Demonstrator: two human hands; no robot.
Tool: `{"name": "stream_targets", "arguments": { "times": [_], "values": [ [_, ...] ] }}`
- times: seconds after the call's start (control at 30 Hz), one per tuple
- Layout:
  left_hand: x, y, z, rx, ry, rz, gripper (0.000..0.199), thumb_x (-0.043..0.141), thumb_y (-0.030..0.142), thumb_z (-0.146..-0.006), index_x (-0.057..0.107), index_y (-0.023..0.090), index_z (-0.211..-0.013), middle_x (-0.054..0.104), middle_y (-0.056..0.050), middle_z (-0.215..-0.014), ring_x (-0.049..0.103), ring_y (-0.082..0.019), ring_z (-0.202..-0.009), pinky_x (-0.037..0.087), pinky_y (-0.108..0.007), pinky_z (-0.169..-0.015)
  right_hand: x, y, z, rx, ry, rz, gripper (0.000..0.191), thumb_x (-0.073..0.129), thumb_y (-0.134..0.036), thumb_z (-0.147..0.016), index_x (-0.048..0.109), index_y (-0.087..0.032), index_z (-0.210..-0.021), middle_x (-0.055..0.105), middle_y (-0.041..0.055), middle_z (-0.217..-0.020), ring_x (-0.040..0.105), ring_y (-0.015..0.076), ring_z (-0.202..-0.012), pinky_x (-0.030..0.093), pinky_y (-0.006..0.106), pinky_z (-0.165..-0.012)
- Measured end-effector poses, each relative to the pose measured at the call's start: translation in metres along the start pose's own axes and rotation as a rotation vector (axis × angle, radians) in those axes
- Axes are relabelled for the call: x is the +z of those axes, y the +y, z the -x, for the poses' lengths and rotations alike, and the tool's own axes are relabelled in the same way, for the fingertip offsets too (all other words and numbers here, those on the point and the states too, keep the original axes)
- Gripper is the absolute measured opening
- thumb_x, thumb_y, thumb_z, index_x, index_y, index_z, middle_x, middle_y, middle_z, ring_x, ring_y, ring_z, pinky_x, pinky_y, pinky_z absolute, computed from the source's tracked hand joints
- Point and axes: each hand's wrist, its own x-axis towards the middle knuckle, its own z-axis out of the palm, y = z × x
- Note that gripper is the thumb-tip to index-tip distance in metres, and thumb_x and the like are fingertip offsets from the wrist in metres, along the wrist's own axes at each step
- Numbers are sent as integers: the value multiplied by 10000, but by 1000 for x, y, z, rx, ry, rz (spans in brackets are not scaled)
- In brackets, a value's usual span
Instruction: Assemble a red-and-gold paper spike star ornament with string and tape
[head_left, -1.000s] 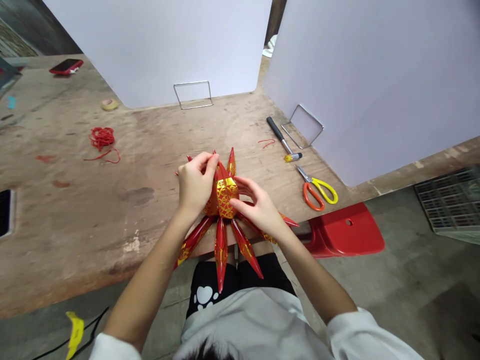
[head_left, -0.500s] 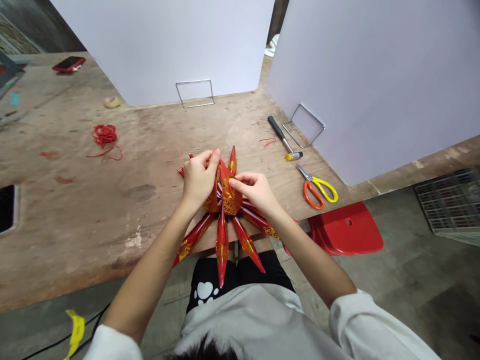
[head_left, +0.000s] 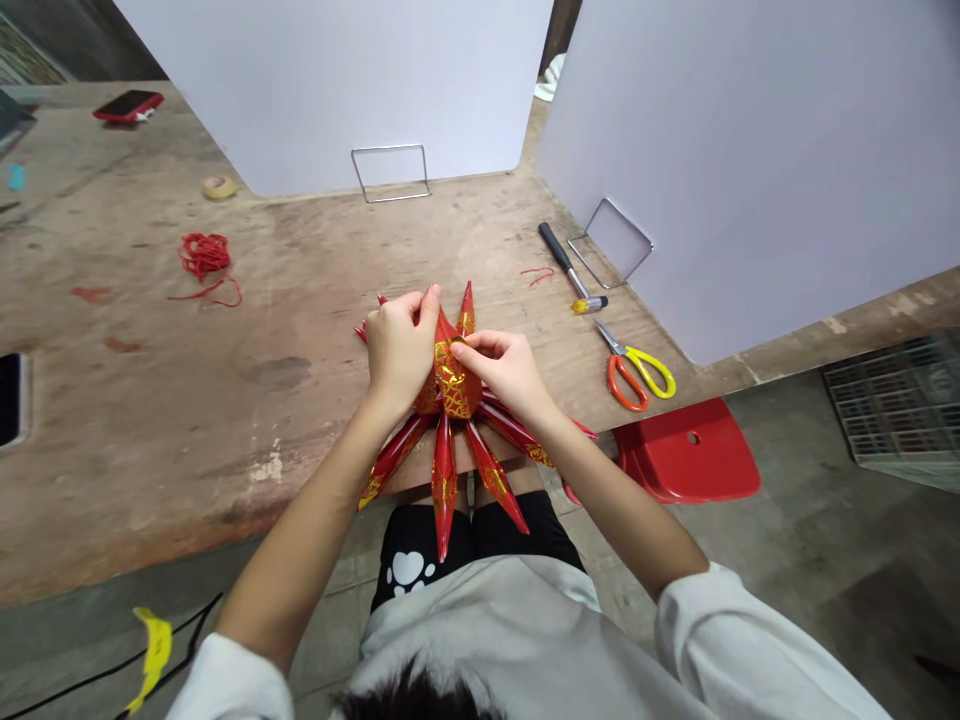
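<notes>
A red and gold spiky paper ornament (head_left: 457,385) rests at the table's front edge, its long pointed spikes fanned out, several hanging over the edge toward my lap. My left hand (head_left: 403,345) pinches the top of its central part between thumb and fingers. From the right, my right hand (head_left: 506,370) grips the upper edge of the gold-patterned panel with thumb and forefinger. Part of the ornament's left side is hidden behind my left hand.
On the wooden table (head_left: 300,270) are red cord (head_left: 204,256), tape (head_left: 219,187), phones at left, a hammer (head_left: 566,262) and scissors (head_left: 634,368). White panels (head_left: 337,90) stand behind on wire stands. A red stool (head_left: 690,455) is at right.
The gold-patterned panel now covers more of the ornament's centre, closing the gap seen between the hands. My right hand has shifted slightly left. The whole view has shifted a little.
</notes>
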Motion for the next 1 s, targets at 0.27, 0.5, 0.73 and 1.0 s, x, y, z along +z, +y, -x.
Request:
{"name": "stream_targets", "arguments": {
  "times": [0.27,0.5,0.73,1.0],
  "values": [
    [6,-18,-8,-75,-24,111,490,477,404,-899,344,196,-476,259,41,-469,253,-98,-464,201,-284,-481,-23,4,9,56,-382,14,536,808,-188,-608,585,-181,-1095,696,47,-1072,654,209,-1015,543,370,-910],
    [11,-17,-7,-103,-25,142,489,466,399,-904,332,201,-477,257,37,-482,254,-102,-472,208,-283,-482,-25,19,9,82,-388,56,501,765,-104,-612,593,-165,-1078,717,37,-996,684,199,-922,576,372,-851],
    [14,-20,-12,-99,-130,188,514,487,449,-889,327,205,-466,268,36,-464,251,-100,-461,201,-276,-464,-23,19,5,88,-391,37,459,766,-73,-588,613,-168,-1010,727,23,-964,691,199,-892,590,366,-826],
    [-13,-6,-14,-270,-429,519,604,345,694,-851,541,196,-572,557,-43,-493,518,-142,-452,393,-274,-484,-34,7,33,-37,-324,141,700,749,-263,-735,426,-207,-1353,541,111,-1361,562,240,-1215,477,430,-1037]
  ]
}}
